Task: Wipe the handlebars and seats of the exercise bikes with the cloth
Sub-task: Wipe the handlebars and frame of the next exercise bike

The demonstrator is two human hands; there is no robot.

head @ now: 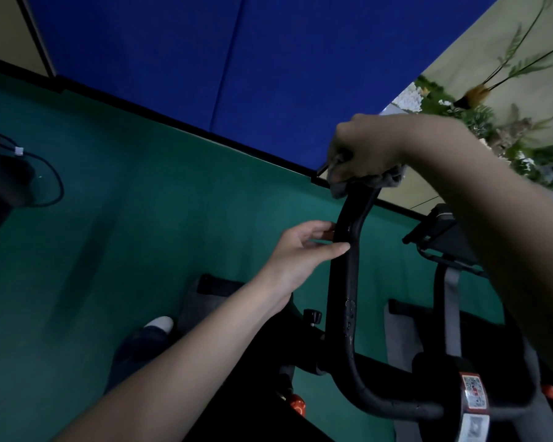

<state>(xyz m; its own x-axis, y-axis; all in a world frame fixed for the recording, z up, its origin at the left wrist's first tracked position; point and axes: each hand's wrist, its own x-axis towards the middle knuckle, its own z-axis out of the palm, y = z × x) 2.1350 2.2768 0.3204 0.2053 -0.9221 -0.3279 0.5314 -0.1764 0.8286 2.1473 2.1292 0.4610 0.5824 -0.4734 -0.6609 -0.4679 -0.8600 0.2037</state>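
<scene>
- Step in hand: wiping the handlebar (344, 282). The right hand (367, 151) grips the grey cloth (339, 186), wrapped over the bar's far tip.
- The left hand (300, 253) pinches the bar mid-length, seemingly lightly, steadying it.
- Next, probably: drag the cloth down toward the bend.
- Count: one cloth, one exercise bike (473, 393), two hands; no seat visible.

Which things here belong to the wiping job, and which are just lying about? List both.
Job: cloth, gripped by the right hand at the handlebar's tip; handlebar, held by the left hand.
Lying about: black cable on the green floor; plants; orange knob.
</scene>
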